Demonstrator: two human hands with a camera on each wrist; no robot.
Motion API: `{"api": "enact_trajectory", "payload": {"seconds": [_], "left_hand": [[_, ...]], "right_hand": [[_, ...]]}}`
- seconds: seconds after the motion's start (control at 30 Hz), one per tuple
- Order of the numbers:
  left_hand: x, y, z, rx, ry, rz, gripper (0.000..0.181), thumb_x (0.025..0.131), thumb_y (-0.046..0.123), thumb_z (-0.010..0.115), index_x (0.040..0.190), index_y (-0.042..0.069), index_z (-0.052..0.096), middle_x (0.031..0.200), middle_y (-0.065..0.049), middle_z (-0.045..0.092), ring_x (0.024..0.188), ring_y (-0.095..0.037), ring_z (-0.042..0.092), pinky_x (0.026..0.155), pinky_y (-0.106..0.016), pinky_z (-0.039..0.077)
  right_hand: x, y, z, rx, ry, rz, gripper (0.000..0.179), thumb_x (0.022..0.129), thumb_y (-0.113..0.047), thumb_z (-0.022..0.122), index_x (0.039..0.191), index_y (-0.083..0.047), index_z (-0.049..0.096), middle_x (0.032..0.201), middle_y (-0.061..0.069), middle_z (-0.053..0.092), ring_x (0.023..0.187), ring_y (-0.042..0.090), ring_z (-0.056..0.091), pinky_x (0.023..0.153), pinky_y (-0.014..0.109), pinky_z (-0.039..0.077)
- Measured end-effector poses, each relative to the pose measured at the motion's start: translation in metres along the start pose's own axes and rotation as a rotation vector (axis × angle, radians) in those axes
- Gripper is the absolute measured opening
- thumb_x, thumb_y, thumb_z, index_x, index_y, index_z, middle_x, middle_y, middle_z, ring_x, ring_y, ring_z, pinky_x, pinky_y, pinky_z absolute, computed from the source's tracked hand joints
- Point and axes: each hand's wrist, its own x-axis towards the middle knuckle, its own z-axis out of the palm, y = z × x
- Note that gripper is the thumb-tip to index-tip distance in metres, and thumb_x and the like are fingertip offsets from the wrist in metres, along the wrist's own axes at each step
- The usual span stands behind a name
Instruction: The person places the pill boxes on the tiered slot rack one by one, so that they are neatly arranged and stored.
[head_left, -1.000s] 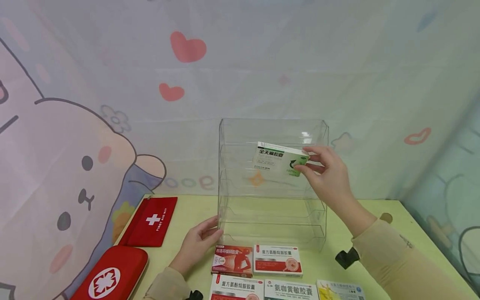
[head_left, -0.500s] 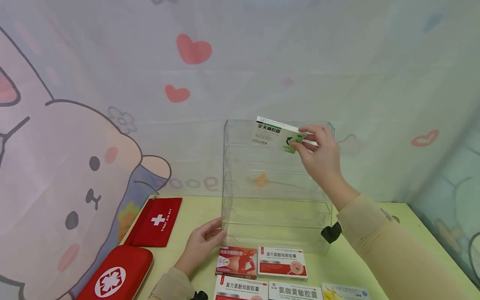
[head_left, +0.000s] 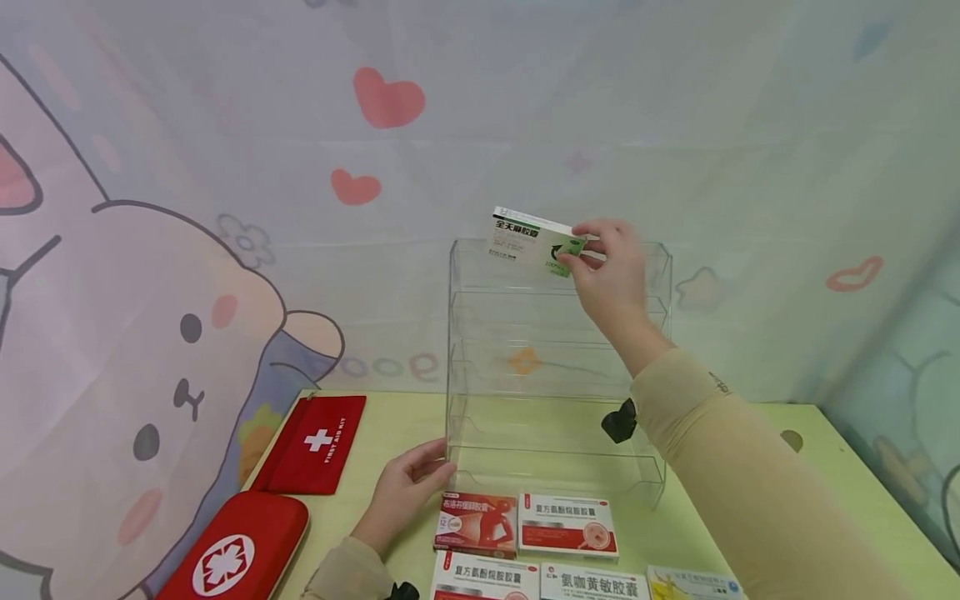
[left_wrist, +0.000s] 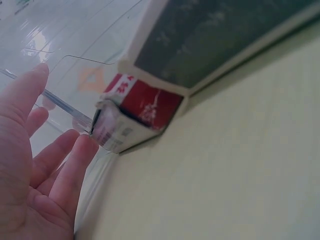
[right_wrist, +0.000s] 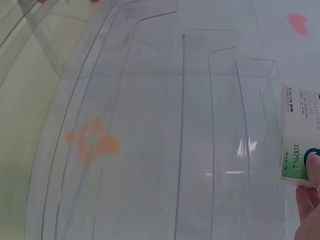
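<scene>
A white-and-green medicine box [head_left: 534, 242] is pinched between the thumb and fingers of my right hand [head_left: 615, 271]. It is tilted, at the height of the top tier of a clear acrylic tiered rack [head_left: 555, 425]. In the right wrist view the box [right_wrist: 301, 132] is at the right edge, with the rack's tiers [right_wrist: 195, 135] beside it. My left hand [head_left: 405, 487] holds the rack's lower left side edge. In the left wrist view, the left hand [left_wrist: 45, 165] has its thumb and fingers on either side of that edge.
In front of the rack lie several medicine boxes, among them a red box [head_left: 476, 523], a white-and-red box [head_left: 567, 525] and a white box [head_left: 592, 582]. A red first aid pouch [head_left: 318, 444] and a red hard case [head_left: 232, 550] are at the left. Behind hangs a printed cloth [head_left: 555, 117].
My right hand has risen and moved left with the medicine box, from the rack's upper tiers to its top. The left hand keeps its place on the rack, while the view has shifted slightly.
</scene>
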Motion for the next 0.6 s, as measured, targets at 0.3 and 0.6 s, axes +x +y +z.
{"api": "enact_trajectory", "payload": {"seconds": [0.3, 0.6], "left_hand": [[0.002, -0.001, 0.002, 0.020, 0.010, 0.009, 0.055, 0.099, 0.033, 0.085, 0.148, 0.012, 0.070, 0.145, -0.010, 0.075, 0.126, -0.028, 0.077, 0.103, -0.028, 0.064], [0.000, -0.002, 0.004, -0.009, -0.002, 0.011, 0.054, 0.100, 0.031, 0.084, 0.148, 0.012, 0.070, 0.145, -0.012, 0.075, 0.127, -0.029, 0.076, 0.098, -0.017, 0.061]], "right_hand": [[0.005, 0.005, 0.016, -0.035, 0.002, -0.030, 0.032, 0.100, 0.001, 0.078, 0.129, 0.002, 0.067, 0.139, 0.018, 0.054, 0.127, 0.033, 0.072, 0.109, 0.033, 0.063], [0.010, 0.010, 0.023, -0.093, -0.085, -0.016, 0.032, 0.099, 0.000, 0.079, 0.129, -0.002, 0.068, 0.139, 0.015, 0.056, 0.128, 0.030, 0.070, 0.109, 0.036, 0.063]]}}
